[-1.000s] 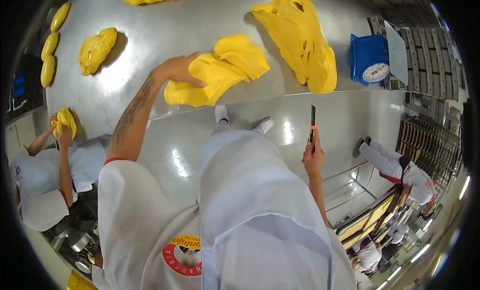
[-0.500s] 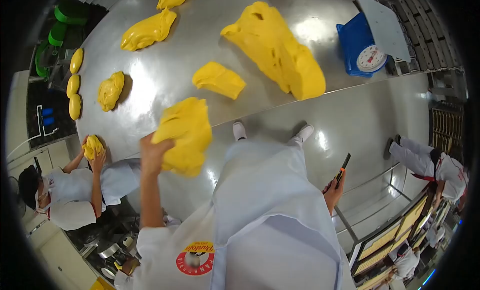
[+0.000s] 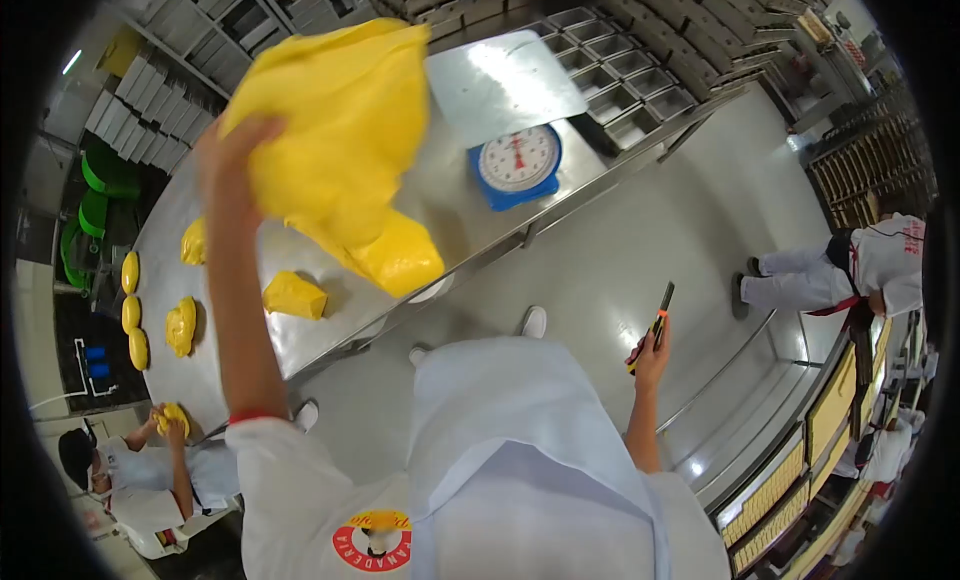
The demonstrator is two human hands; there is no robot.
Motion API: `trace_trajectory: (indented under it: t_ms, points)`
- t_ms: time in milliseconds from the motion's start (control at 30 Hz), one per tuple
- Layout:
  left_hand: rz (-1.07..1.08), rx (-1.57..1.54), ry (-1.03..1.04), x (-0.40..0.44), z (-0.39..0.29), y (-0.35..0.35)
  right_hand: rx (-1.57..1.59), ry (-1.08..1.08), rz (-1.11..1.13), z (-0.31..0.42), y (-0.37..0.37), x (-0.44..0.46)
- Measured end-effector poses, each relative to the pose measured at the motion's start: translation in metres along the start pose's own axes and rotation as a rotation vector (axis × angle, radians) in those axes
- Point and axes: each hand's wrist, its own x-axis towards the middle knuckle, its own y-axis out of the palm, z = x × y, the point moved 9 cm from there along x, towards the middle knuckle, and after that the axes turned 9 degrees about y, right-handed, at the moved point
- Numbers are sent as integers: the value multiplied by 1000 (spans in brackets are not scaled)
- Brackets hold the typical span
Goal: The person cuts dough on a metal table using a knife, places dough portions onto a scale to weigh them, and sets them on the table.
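Note:
My left hand [image 3: 235, 165], blurred, grips a large piece of yellow dough [image 3: 335, 120], raised in front of the metal table [image 3: 460, 220]. Partly hidden below it lies a long slab of dough [image 3: 400, 255]. A smaller dough chunk [image 3: 295, 295] rests to the left of that slab. My right hand [image 3: 650, 355] is closed around a black cutter with orange parts [image 3: 662, 315], its blade pointing up, over the floor and away from the table. The blue dial scale [image 3: 518, 165] with a flat metal plate [image 3: 505, 80] stands right of the raised dough.
Metal pans [image 3: 630, 75] and stacked trays stand beyond the scale. More dough pieces [image 3: 181, 326] lie on the table's left part. A co-worker [image 3: 170, 470] at lower left handles dough. Another person [image 3: 860, 265] stands at right, near a rack [image 3: 825, 410] of trays.
My left hand has lifted its dough higher and toward the scale. The view has shifted, showing the scale nearer the middle. My right hand still holds the cutter.

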Motion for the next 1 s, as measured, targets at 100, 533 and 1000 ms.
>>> trace_trajectory:
  t_ms: [100, 533, 1000]
  points:
    - [89, -272, -18, 47, 22, 119, 29, 14, -32, -21, -38, 11]
    - [197, -534, -482, 122, 233, 277, -45, 212, -372, -234, -143, -71]
    - [82, 657, 251, 146, 171, 128, 102, 366, -182, -155, -100, 12]
